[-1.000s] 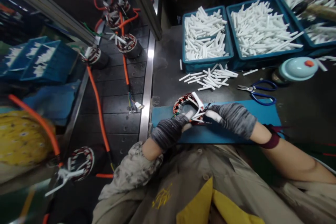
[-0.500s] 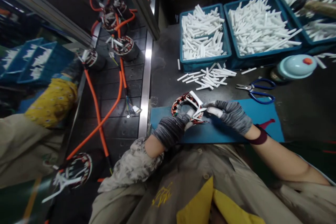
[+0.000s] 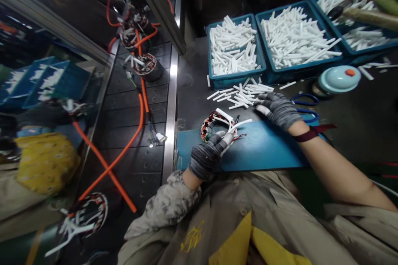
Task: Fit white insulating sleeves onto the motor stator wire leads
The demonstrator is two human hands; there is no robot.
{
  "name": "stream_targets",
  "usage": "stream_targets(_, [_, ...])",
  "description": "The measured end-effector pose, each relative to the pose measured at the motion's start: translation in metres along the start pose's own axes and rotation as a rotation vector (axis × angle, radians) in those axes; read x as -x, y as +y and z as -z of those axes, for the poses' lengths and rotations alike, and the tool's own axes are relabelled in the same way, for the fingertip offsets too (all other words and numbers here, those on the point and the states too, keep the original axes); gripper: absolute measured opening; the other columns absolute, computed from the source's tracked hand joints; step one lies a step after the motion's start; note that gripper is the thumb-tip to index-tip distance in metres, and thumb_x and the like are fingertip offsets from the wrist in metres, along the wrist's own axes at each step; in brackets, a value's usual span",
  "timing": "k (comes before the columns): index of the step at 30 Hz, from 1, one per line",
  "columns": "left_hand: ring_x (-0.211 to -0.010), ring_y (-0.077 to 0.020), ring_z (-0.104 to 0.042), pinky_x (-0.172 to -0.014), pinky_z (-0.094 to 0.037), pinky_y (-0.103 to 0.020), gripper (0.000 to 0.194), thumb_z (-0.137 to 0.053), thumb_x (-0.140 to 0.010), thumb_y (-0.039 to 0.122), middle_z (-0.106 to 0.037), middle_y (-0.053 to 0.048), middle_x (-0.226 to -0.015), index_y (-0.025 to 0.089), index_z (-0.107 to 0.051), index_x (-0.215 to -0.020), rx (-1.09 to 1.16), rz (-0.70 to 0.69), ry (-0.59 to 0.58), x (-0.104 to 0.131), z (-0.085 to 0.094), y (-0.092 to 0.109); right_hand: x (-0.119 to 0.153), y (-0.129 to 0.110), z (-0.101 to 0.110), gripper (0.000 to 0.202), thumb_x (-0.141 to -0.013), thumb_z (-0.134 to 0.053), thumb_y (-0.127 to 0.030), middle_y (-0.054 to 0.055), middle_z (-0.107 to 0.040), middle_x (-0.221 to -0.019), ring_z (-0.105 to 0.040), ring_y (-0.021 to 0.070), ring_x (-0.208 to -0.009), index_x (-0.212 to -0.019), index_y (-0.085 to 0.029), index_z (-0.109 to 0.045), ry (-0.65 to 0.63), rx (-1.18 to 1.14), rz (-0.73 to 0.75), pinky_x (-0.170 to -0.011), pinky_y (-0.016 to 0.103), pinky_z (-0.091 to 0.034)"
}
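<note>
My left hand (image 3: 207,155), in a grey glove with white fingertips, grips the near side of a wound stator ring (image 3: 205,130) with copper windings. White sleeves (image 3: 243,123) stick out from the stator's right side, beside some thin leads. The stator rests at the edge of a blue mat (image 3: 264,145). Over at the right end of a loose pile of white tubes (image 3: 244,93) is my right hand (image 3: 278,111); its thumb and forefinger are apart, with nothing visible between them. Partly behind that hand lie the blue handles of scissors (image 3: 306,100); their blades are hidden.
Blue bins (image 3: 238,76) full of white tubes line the back. A light-blue lidded container (image 3: 340,79) stands at right. Left of a metal rail (image 3: 171,107), a conveyor (image 3: 149,112) carries stators with orange cables (image 3: 141,116). A co-worker's yellow sleeve (image 3: 46,161) is at far left.
My right hand has left the stator's sleeves and moved up and right to the loose tubes, now covering part of the scissors. My left hand stays on the stator. The co-worker's arm has shifted down-left.
</note>
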State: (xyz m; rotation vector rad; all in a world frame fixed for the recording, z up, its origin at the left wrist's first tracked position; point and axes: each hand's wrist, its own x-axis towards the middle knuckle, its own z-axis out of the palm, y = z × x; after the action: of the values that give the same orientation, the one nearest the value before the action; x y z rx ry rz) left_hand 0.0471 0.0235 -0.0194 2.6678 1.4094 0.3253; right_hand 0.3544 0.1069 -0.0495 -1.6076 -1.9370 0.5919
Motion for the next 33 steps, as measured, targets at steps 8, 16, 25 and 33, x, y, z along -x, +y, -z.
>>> stream_targets(8, [-0.095,-0.0177,-0.077,-0.07,-0.059,-0.022,0.037,-0.057,-0.104,0.032,-0.073,-0.003,-0.136,0.035,-0.067,-0.14,0.134,-0.002,-0.094,-0.002,0.01,-0.005,0.056,-0.032,0.006,0.033,-0.085,-0.078,-0.053,0.009,-0.078,-0.093,-0.073,0.0304,-0.092,-0.097,-0.023,-0.075,0.207,-0.224,-0.156,-0.091,0.051,-0.058])
stream_targets(16, [-0.1,-0.0159,-0.078,-0.075,-0.061,-0.02,0.032,-0.057,-0.105,0.039,-0.077,-0.001,-0.129,0.033,-0.073,-0.132,0.194,-0.012,0.058,0.001,0.003,-0.009,0.095,-0.051,-0.018,0.035,-0.085,-0.076,-0.051,0.006,-0.083,-0.107,-0.076,0.0285,-0.1,-0.106,-0.024,-0.082,-0.063,-0.576,-0.344,-0.097,0.044,-0.059])
stream_targets(25, [-0.103,-0.0172,-0.078,-0.077,-0.063,-0.023,0.036,-0.05,-0.107,0.038,-0.078,-0.005,-0.125,0.026,-0.07,-0.135,0.236,-0.081,0.1,-0.002,0.006,-0.009,0.081,-0.071,-0.024,0.025,-0.093,-0.069,-0.039,0.005,-0.082,-0.106,-0.074,0.0226,-0.096,-0.112,-0.027,-0.081,-0.088,-0.526,0.0,-0.094,0.038,-0.058])
stream_targets(33, [-0.083,-0.0159,-0.079,-0.06,-0.055,-0.023,0.027,-0.057,-0.102,0.026,-0.082,-0.004,-0.114,0.024,-0.079,-0.117,0.069,-0.128,0.3,-0.002,-0.003,-0.002,0.075,-0.104,-0.048,0.069,-0.107,-0.03,-0.063,-0.002,-0.054,-0.042,-0.054,0.0143,-0.043,-0.064,-0.022,-0.066,-0.397,-0.741,-0.245,-0.059,0.029,-0.053])
